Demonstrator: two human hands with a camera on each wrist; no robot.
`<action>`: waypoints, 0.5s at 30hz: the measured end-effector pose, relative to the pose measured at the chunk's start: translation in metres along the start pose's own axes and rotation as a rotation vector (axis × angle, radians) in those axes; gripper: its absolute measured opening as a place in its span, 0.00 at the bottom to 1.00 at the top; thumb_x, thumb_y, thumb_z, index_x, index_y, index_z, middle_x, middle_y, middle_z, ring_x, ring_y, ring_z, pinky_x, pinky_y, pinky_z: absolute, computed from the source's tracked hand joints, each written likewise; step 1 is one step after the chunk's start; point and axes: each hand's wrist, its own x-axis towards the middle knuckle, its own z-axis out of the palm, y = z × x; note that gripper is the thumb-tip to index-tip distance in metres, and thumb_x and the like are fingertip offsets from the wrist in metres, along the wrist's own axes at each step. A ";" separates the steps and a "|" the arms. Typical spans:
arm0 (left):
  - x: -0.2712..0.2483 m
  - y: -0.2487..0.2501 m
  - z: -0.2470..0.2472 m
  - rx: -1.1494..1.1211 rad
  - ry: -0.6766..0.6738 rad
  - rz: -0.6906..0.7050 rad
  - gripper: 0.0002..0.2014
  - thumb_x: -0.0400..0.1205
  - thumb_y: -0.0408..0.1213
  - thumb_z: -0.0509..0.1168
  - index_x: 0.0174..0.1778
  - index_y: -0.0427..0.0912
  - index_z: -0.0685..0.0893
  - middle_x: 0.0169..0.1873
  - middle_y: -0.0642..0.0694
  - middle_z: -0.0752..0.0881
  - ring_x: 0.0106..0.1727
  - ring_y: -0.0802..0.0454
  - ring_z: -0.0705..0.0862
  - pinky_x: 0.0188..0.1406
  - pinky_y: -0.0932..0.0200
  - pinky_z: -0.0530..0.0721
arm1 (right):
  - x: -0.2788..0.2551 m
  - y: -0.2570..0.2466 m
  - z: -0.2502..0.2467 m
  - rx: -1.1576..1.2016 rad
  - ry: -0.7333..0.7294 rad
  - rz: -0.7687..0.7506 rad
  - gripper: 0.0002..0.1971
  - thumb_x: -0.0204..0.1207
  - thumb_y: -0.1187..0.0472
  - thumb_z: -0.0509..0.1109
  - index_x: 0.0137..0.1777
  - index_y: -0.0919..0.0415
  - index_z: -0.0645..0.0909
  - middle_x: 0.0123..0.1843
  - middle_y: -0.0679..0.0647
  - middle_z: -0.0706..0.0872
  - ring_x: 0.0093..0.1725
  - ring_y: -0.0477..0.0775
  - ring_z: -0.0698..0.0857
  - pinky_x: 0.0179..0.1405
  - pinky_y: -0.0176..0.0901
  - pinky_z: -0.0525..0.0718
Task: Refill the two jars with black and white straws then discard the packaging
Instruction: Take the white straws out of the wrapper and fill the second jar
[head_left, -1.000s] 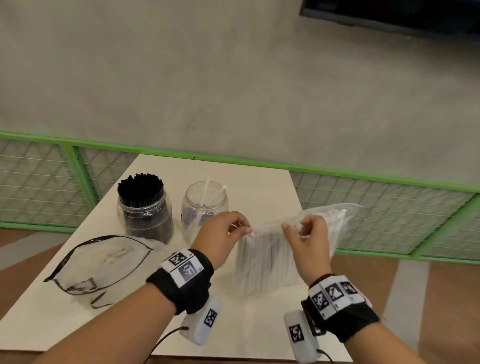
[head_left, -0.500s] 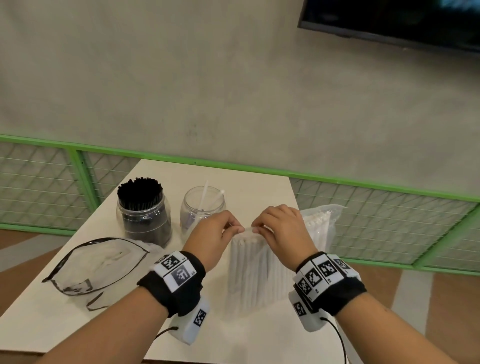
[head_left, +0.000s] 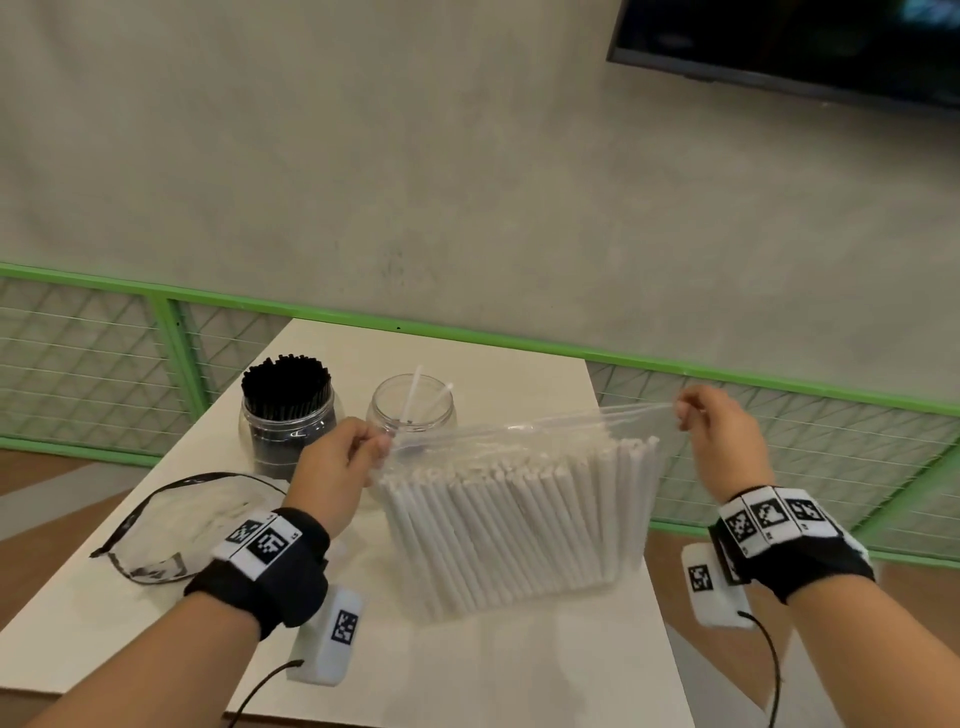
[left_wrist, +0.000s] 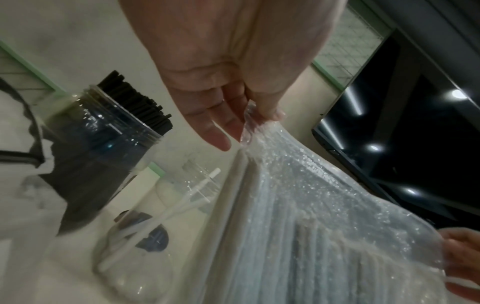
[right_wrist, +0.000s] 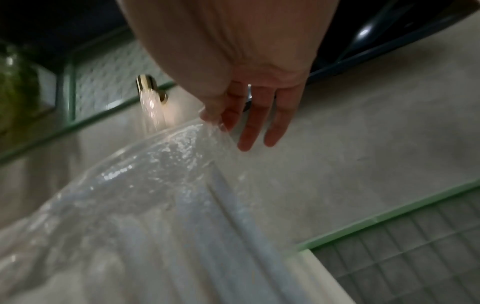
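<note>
Above the table (head_left: 519, 675), left hand (head_left: 332, 475) and right hand (head_left: 722, 441) pinching clear bag (head_left: 519, 431) of white straws (head_left: 519, 530) (no legible label).

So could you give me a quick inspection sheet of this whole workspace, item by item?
Surface: white table, straws pack standing on it.
Job's things: jar of black straws full; clear jar holds two white straws; pack of white straws, its plastic top stretched wide.
Clutter: emptied black-edged bag lying flat at left.
Hands: left hand and right hand each pinch an end of the pack's top.
Cables: black leads from both wrist cameras.
Surroundings: green mesh railing, grey wall, dark screen.
</note>
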 end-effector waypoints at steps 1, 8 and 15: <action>-0.001 0.000 0.001 -0.029 0.000 -0.020 0.06 0.83 0.38 0.64 0.39 0.48 0.81 0.33 0.49 0.84 0.33 0.57 0.81 0.35 0.61 0.83 | 0.004 -0.008 -0.001 0.082 0.050 -0.019 0.06 0.84 0.63 0.60 0.51 0.53 0.78 0.44 0.55 0.83 0.43 0.57 0.82 0.45 0.49 0.81; -0.017 -0.017 0.011 0.037 -0.276 -0.154 0.04 0.81 0.33 0.67 0.47 0.47 0.84 0.40 0.46 0.87 0.43 0.52 0.85 0.39 0.63 0.84 | 0.033 -0.093 -0.021 0.379 0.262 -0.385 0.08 0.82 0.68 0.60 0.52 0.58 0.79 0.47 0.50 0.80 0.36 0.48 0.83 0.36 0.35 0.82; -0.023 -0.025 0.019 0.104 -0.353 -0.130 0.07 0.79 0.31 0.69 0.40 0.49 0.85 0.33 0.49 0.88 0.39 0.54 0.86 0.38 0.67 0.77 | 0.049 -0.123 -0.017 0.196 0.257 -0.565 0.11 0.77 0.79 0.60 0.51 0.71 0.82 0.45 0.53 0.76 0.32 0.47 0.76 0.41 0.20 0.73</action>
